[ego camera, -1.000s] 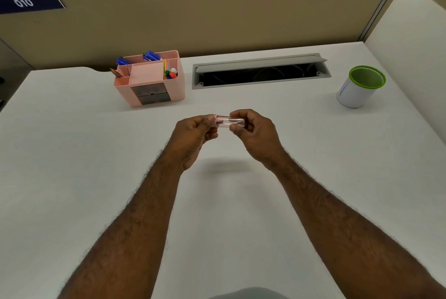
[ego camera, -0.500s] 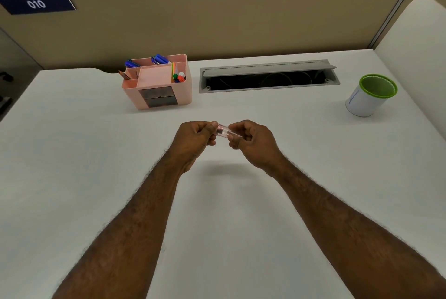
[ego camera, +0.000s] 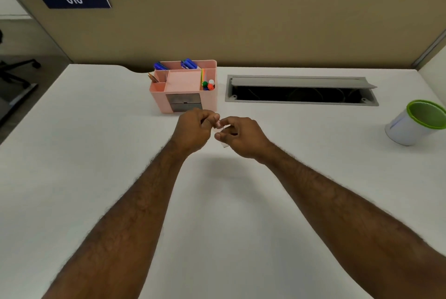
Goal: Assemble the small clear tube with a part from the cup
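Note:
Both my hands meet above the middle of the white desk (ego camera: 96, 178). My right hand (ego camera: 243, 137) pinches the small clear tube (ego camera: 223, 137), which is tilted, its lower end poking out below my fingers. My left hand (ego camera: 193, 129) is closed at the tube's upper end, fingertips pinched; what it holds there is too small to make out. The white cup with a green rim (ego camera: 415, 122) stands at the far right of the desk, an arm's reach from my hands.
A pink desk organiser (ego camera: 185, 86) with pens and coloured bits stands just behind my hands. An open cable slot (ego camera: 301, 91) lies in the desk to its right. A beige partition (ego camera: 241, 28) closes the back edge.
The tube has tipped from lying level between both hands to a steep tilt in my right hand. My head has lifted, so the desk items sit lower in view.

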Demonstrator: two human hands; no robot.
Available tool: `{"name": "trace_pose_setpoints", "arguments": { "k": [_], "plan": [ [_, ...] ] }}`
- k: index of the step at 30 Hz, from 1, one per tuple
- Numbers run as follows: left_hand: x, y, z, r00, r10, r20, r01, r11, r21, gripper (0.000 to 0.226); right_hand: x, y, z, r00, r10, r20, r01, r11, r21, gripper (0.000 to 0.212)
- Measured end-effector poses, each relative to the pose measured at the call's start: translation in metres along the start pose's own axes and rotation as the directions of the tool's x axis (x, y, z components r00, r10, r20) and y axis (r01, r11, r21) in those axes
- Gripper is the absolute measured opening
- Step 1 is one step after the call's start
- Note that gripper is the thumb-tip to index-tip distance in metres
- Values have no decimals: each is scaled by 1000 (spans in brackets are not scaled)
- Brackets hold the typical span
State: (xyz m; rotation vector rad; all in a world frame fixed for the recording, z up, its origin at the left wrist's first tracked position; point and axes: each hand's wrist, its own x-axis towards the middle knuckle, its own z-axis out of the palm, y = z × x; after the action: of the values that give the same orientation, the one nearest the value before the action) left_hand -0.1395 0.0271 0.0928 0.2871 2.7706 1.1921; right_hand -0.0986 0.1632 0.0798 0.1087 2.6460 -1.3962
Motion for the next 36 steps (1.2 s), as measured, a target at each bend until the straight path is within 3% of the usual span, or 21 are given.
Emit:
{"name": "trace_pose_setpoints", "arguments": {
  "k": [4, 7, 10, 13, 16, 19, 23, 29, 33, 36],
  "plan": [
    [24, -8, -22, 999, -40, 11, 41, 993, -107, 37, 39, -12, 4, 1000, -10, 26, 11, 998, -54, 35],
    [45, -12, -40, 993, -42, -110, 28, 991, -129, 44, 76, -26, 1, 993, -83, -78, 77, 994, -75, 29],
    [70, -33, -52, 974, -54, -220, 52, 999, -16, 43, 109, -38, -3, 975, -102, -197, 102, 995, -6, 27],
    [88, -63, -55, 991, -50, -121, 64, 992, 110, 44, 138, -51, -2, 972, -96, -213, 132, 978, 162, 45],
    [95, -79, -54, 993, -24, -115, 57, 956, 288, 47, 163, -60, 4, 954, -120, -276, 178, 965, 194, 37],
    [99, -89, -50, 991, 2, -130, 45, 933, 357, 49, 183, -64, 9, 947, -131, -294, 167, 981, 100, 27],
    [99, -97, -43, 988, 10, -154, 48, 929, 368, 52, 204, -63, 14, 970, -145, -196, 122, 985, -126, 25],
    [99, -108, -37, 985, 30, -172, 46, 904, 426, 57, 221, -53, 22, 963, -235, -135, 143, 864, -482, 26],
    [99, -109, -36, 984, 26, -174, 52, 903, 427, 58, 225, -50, 25, 960, -257, -113, 149, 809, -569, 24],
    [98, -107, -36, 987, 17, -157, 52, 905, 423, 58, 224, -52, 24, 955, -283, -94, 170, 777, -605, 41]
  ]
}}
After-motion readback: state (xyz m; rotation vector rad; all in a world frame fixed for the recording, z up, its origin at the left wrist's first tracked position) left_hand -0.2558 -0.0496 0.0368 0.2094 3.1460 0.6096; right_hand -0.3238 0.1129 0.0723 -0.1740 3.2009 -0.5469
